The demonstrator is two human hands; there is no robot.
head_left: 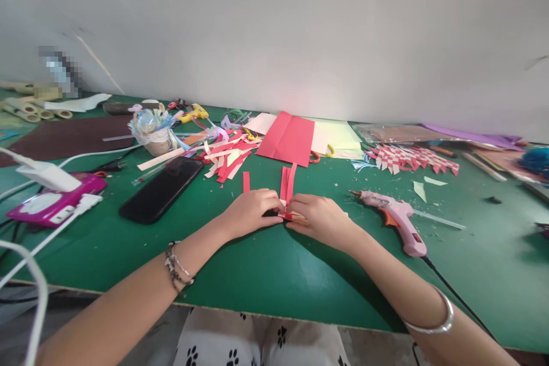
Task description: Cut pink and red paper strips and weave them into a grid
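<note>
Red and pale paper strips (285,183) meet at the middle of the green table, the red ones pointing away from me. My left hand (254,213) has its fingers closed on the left side of the joined strips. From the right, my right hand (319,218) pinches the same strips, its fingertips close to the left ones. Part of the folded piece is hidden under the fingers. A short red strip (246,182) lies just beyond my left hand.
Beyond the hands lie a red sheet (287,140) and a pile of cut strips (231,154). A black phone (162,190) and a magenta power strip (64,200) are at left. At right are a pink glue gun (398,220) and woven paper pieces (414,158).
</note>
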